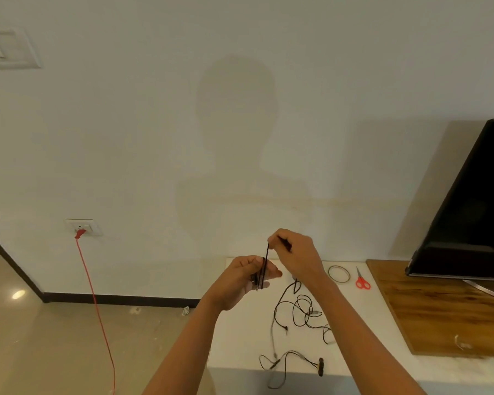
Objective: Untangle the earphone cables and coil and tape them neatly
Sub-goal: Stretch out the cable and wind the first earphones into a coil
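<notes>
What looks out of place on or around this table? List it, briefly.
A black earphone cable lies in tangled loops on the white table. A second earphone set droops over the table's front edge. A crumpled scrap sits on the floor by the skirting. Nothing looks spilled.

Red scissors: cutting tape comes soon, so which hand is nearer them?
Right. The right hand pinches the black cable up and left of the scissors; the left hand, gripping that cable's coil, is farther left.

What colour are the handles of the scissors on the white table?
Red; the scissors show best in the head view.
</notes>
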The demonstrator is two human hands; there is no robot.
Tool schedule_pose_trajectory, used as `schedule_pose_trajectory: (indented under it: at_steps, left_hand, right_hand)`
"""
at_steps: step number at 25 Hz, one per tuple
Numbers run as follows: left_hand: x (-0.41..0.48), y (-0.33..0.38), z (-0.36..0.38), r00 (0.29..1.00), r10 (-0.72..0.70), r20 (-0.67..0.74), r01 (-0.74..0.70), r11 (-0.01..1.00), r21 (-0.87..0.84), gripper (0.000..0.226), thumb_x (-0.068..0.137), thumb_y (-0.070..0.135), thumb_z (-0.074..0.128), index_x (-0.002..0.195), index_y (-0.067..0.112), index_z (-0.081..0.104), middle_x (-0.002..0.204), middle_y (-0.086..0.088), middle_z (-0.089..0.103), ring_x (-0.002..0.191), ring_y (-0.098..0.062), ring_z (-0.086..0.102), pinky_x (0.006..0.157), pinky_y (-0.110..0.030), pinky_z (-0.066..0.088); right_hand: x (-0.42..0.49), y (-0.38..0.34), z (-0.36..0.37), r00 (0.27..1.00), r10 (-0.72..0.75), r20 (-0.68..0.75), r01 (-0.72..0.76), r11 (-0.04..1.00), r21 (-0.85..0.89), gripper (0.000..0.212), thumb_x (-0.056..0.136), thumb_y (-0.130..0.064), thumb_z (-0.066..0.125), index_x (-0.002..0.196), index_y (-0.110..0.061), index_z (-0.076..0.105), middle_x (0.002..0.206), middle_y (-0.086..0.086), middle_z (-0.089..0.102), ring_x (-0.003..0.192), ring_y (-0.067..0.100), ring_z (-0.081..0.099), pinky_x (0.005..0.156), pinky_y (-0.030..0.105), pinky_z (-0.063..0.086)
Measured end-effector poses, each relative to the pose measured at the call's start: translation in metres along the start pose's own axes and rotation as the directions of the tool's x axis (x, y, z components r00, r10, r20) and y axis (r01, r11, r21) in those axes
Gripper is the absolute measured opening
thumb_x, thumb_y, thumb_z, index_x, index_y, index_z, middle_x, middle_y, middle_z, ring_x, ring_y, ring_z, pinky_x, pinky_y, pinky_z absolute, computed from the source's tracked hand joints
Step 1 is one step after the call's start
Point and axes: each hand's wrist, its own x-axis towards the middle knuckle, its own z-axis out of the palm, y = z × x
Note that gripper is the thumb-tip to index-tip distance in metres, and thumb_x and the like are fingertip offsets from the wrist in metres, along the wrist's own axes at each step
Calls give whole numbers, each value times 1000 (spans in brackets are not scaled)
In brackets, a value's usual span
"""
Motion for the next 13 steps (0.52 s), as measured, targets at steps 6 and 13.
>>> schedule_pose_trajectory:
  at_steps: [6, 13]
  left_hand:
    - [2, 20, 0, 994, 64, -90, -95, 910, -403, 31, 101, 11, 36, 77, 5, 55, 107, -26, 68, 107, -40, 64, 86, -57, 53]
    - [19, 25, -11, 951, 137, -278, -204, 952, -229, 28, 101, 15, 39, 87, 8, 62, 111, -12, 70, 111, -31, 63, 92, -44, 51]
  right_hand:
    - [-6, 40, 26, 976, 169, 141, -191, 967, 167, 24, 88, -17, 58, 70, -28, 68, 65, -2, 64, 58, 12, 52, 59, 28, 41]
    - [-60, 19, 41, 935, 173, 310, -235, 956, 176, 31, 98, -18, 42, 78, -24, 65, 61, -9, 54, 49, 0, 46, 53, 16, 39]
